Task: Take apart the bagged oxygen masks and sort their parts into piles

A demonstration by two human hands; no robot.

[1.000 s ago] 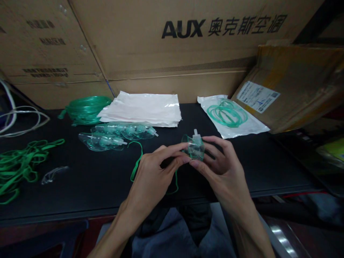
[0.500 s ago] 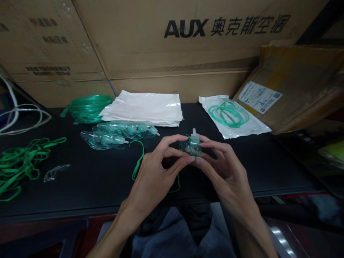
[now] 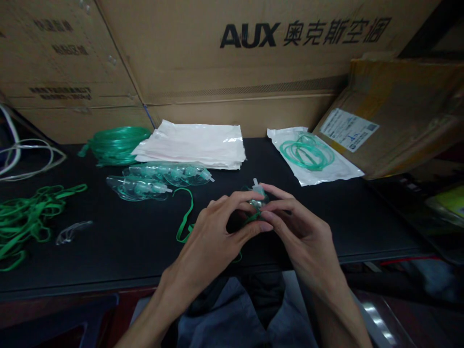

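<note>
Between my two hands, over the table's front half, is a clear green oxygen mask (image 3: 258,193) with a pale connector pointing up and away. My left hand (image 3: 221,224) is closed on its left side, thumb and fingers pinching near the lower edge. My right hand (image 3: 302,224) grips the right side, its fingertips meeting the left ones. A green elastic strap (image 3: 185,220) trails on the table left of my left hand, and some green shows between the fingers. Much of the mask is hidden by my fingers. More oxygen masks (image 3: 139,187) lie nested in rows farther left.
White pouches (image 3: 192,145) are stacked at the back, beside coiled green tubing (image 3: 118,145). A pouch with a tubing coil (image 3: 308,153) lies back right, near a tilted carton (image 3: 395,116). Tangled green straps (image 3: 32,217) and clear strips (image 3: 72,232) are at left. A large carton (image 3: 232,72) stands behind.
The mask has tilted, its connector now leaning left and lower. My left fingers have come over its top, and both hands have shifted their grip around the lower edge.
</note>
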